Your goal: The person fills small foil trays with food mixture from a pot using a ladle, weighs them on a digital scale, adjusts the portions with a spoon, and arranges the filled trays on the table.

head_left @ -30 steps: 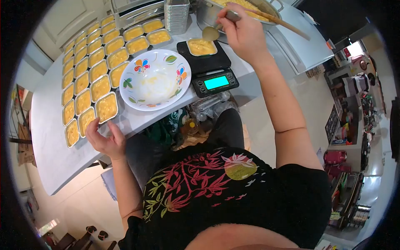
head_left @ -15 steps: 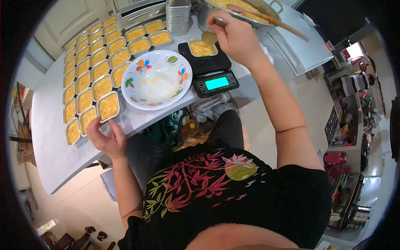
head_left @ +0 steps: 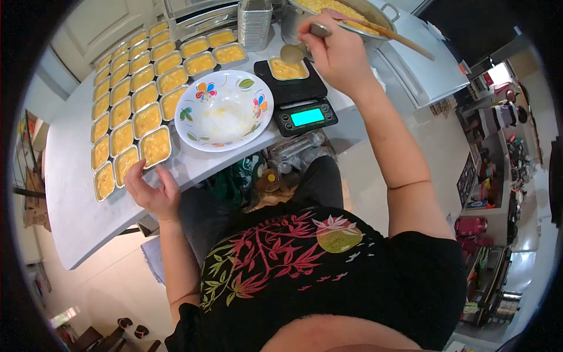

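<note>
My right hand (head_left: 337,56) is closed around the handle of a metal spoon (head_left: 291,54). The spoon's bowl hangs over the far edge of a small foil tray (head_left: 288,69) filled with yellow mixture. That tray sits on a black digital kitchen scale (head_left: 307,117) with a lit display, whose digits I cannot read. At the table's front edge, my left hand (head_left: 153,190) has its thumb and fingers apart. Its fingertips are at the near side of a filled foil tray (head_left: 155,146), perhaps touching it. Between the hands stands a white flowered bowl (head_left: 223,126) with yellow smears inside.
Rows of filled foil trays (head_left: 121,138) cover the left of the white table (head_left: 70,223). A stack of unused foil trays (head_left: 254,26) stands at the back. Behind my right hand is a large metal pot (head_left: 305,26) of yellow mixture, with a wooden spoon (head_left: 393,34) across its rim.
The spoon has lifted slightly away from the mixture and moved toward the tray's far edge. My left hand stays by the same tray. The whole view has shifted slightly.
</note>
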A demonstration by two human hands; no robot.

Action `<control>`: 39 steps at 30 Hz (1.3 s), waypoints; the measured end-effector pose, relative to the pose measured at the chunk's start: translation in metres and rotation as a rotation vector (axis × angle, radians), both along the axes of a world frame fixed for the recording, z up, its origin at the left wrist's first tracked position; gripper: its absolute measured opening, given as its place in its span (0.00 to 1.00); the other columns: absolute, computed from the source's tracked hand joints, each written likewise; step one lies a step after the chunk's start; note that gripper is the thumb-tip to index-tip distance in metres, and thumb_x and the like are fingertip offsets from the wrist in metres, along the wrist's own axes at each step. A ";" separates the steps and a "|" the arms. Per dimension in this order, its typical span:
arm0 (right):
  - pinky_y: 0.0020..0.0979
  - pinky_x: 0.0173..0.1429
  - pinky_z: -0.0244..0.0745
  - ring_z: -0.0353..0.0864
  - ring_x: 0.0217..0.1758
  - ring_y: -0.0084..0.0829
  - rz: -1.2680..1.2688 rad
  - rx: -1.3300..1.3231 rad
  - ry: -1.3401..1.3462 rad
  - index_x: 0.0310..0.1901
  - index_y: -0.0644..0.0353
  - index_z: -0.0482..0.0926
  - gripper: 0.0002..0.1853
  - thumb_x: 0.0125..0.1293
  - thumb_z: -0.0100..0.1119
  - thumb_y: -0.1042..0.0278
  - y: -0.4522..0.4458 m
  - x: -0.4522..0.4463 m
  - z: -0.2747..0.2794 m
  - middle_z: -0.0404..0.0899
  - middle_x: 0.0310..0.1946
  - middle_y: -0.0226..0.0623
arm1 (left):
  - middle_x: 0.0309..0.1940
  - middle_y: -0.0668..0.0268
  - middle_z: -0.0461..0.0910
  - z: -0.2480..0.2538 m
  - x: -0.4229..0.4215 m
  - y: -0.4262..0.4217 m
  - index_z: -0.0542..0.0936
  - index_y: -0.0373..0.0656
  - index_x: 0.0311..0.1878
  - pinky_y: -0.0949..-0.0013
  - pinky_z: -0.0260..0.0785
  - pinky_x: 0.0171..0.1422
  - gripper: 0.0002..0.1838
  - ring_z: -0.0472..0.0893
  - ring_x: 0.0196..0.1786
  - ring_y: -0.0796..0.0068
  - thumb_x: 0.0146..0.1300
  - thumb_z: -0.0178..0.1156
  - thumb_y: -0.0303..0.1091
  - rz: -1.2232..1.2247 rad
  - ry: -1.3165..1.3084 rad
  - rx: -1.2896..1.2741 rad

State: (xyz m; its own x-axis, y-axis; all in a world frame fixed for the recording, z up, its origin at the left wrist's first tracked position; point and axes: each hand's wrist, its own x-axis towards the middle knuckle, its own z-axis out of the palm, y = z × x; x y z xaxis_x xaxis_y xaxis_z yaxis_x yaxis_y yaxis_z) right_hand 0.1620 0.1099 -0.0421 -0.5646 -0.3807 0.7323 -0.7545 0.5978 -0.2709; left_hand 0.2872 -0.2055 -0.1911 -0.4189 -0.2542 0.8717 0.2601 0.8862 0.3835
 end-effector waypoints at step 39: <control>0.29 0.30 0.77 0.79 0.24 0.32 0.007 -1.170 -0.090 0.42 0.64 0.67 0.07 0.64 0.53 0.78 0.066 0.033 -0.031 0.78 0.31 0.46 | 0.56 0.57 0.73 0.106 -0.146 0.120 0.66 0.48 0.61 0.60 0.66 0.62 0.41 0.72 0.58 0.60 0.40 0.73 0.38 -0.850 -0.562 -0.199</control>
